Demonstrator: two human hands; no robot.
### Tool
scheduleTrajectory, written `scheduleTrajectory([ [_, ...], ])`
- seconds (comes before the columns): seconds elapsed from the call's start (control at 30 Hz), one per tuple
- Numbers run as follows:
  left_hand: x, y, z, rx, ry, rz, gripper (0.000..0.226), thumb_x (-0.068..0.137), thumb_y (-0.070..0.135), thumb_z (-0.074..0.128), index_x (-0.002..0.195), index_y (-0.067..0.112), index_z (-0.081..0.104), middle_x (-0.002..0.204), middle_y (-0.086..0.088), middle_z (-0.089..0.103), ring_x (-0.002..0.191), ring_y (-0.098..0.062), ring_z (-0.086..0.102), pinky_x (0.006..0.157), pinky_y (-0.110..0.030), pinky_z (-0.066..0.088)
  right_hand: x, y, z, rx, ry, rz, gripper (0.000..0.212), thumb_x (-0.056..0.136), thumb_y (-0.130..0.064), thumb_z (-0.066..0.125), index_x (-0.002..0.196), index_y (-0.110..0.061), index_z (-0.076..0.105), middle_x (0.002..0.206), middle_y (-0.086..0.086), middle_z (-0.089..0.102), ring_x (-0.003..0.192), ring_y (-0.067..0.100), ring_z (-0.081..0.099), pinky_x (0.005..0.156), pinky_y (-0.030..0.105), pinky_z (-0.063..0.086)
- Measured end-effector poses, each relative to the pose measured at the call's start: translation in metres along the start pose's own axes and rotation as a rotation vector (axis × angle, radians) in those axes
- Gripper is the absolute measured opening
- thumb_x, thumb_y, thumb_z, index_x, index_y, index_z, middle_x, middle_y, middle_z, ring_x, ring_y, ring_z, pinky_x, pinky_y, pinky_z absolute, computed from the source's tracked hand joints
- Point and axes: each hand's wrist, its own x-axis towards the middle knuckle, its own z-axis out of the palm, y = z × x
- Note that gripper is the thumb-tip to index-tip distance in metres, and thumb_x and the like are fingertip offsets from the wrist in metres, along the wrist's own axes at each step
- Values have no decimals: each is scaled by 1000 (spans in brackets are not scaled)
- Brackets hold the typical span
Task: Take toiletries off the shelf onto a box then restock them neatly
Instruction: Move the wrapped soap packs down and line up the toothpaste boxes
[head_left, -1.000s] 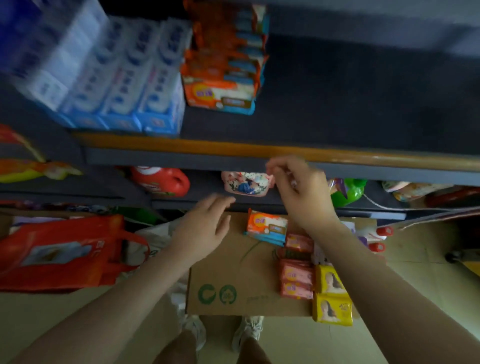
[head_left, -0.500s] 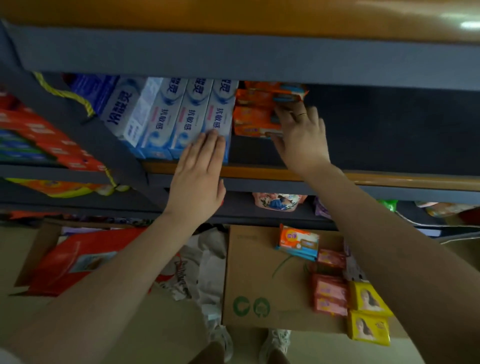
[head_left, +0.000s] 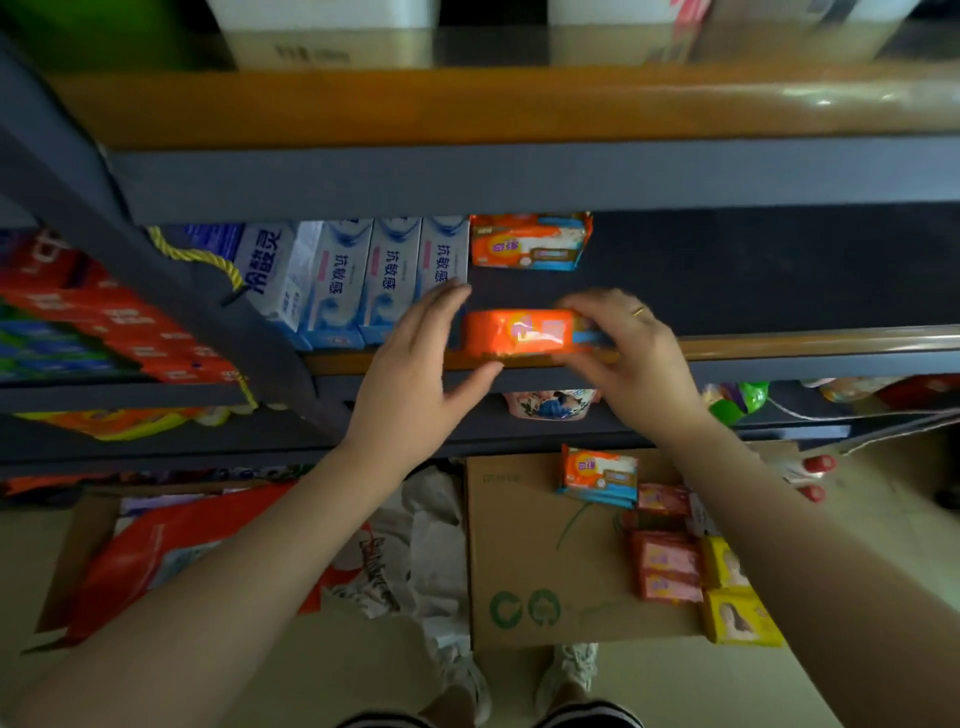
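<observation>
Right hand: in the middle of the frame, its grip closed over the right end of an orange pack, fingers over the top and a ring on one finger.
Left hand: just left of the same pack, fingers spread wide and thumb out beneath it; whether it touches the pack I cannot tell (the pack is blurred).
Orange pack: held level at the front edge of the shelf, centre of the frame, between the two hands.
Second orange pack: further back on the same shelf, above the held one in the picture, just right of the toothpaste boxes.
Toothpaste boxes: a row of blue and white cartons standing on end, left of centre, the last one just behind the left fingertips.
Cardboard box: on the floor in the lower middle of the frame, flat top up, green recycling marks near its front edge.
Goods on the box: one more orange pack near its back edge, pink packs in front of it and yellow packs toward the front right corner.
Red bag: lower left of the frame, lying on the floor beside the box.
Lower shelf: a patterned pack shows under the hands and a green bottle to its right.
</observation>
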Motion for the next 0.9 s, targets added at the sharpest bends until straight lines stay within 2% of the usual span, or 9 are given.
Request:
scheduleTrajectory([
  [0.07, -1, 7, -8, -135, -3, -90, 61, 81, 43, 61, 130, 9, 47, 126, -8, 54, 114, -8, 47, 91, -1, 30, -7, -18, 3, 326, -75, 237, 45, 79, -27, 69, 119, -9, 56, 104, -3, 58, 97, 12, 57, 84, 23, 49],
  [0.13, -3, 9, -17, -240, 3, -212, 55, 78, 33, 71, 125, 10, 52, 111, 0, 60, 99, -8, 55, 79, 0, 36, -11, -33, 7, 628, -150, 430, 35, 82, -16, 67, 115, -16, 57, 102, -1, 63, 94, 13, 62, 82, 36, 53],
  [0.2, -7, 10, -27, -302, -35, -280, 49, 77, 26, 74, 120, 14, 55, 103, 8, 59, 93, -5, 56, 77, -3, 40, -15, -39, 12, 797, -189, 520, 29, 83, -14, 65, 110, -20, 59, 101, 1, 66, 92, 14, 64, 81, 42, 53],
  [0.33, -21, 10, -41, -376, -123, -284, 38, 75, 25, 75, 107, 25, 54, 97, 12, 60, 87, 0, 58, 78, -15, 47, -28, -48, 17, 999, -254, 622, 26, 79, -13, 64, 104, -20, 62, 98, -3, 68, 92, 13, 65, 84, 34, 53],
  [0.47, -32, 1, -38, -459, -183, -353, 41, 80, 23, 70, 118, 19, 54, 105, 8, 60, 97, -7, 58, 84, -20, 47, -36, -58, 12, 863, -241, 651, 22, 81, -10, 66, 100, -22, 64, 99, -3, 68, 90, 11, 65, 82, 29, 54],
  [0.6, -37, -11, -27, -388, -289, -278, 37, 79, 16, 72, 109, 29, 54, 103, 14, 58, 99, -2, 54, 79, -3, 39, -41, -63, -2, 205, -194, 317, 37, 75, -20, 77, 109, -14, 64, 99, -9, 62, 86, -1, 57, 73, 8, 44],
  [0.67, -40, -12, -21, -456, -325, -292, 40, 78, 14, 72, 101, 40, 52, 100, 20, 59, 98, -3, 56, 81, -3, 39, -44, -66, -8, 68, -172, 187, 40, 74, -23, 78, 109, -11, 64, 101, -3, 65, 89, 7, 60, 74, 14, 47],
  [0.73, -40, -11, -14, -569, -333, -325, 41, 80, 16, 70, 102, 45, 51, 105, 15, 62, 102, -7, 59, 88, -17, 43, -46, -66, -12, -5, -167, 129, 40, 74, -27, 77, 108, -11, 64, 102, 3, 68, 90, 15, 63, 74, 27, 51],
  [0.9, -43, 5, 3, -920, -380, -639, 18, 87, 17, 58, 104, 21, 62, 90, 10, 69, 82, -1, 66, 79, -19, 50, -42, -70, -32, 90, -355, 446, 30, 86, -38, 63, 102, -13, 67, 92, -1, 69, 77, 9, 63, 64, 23, 48],
])
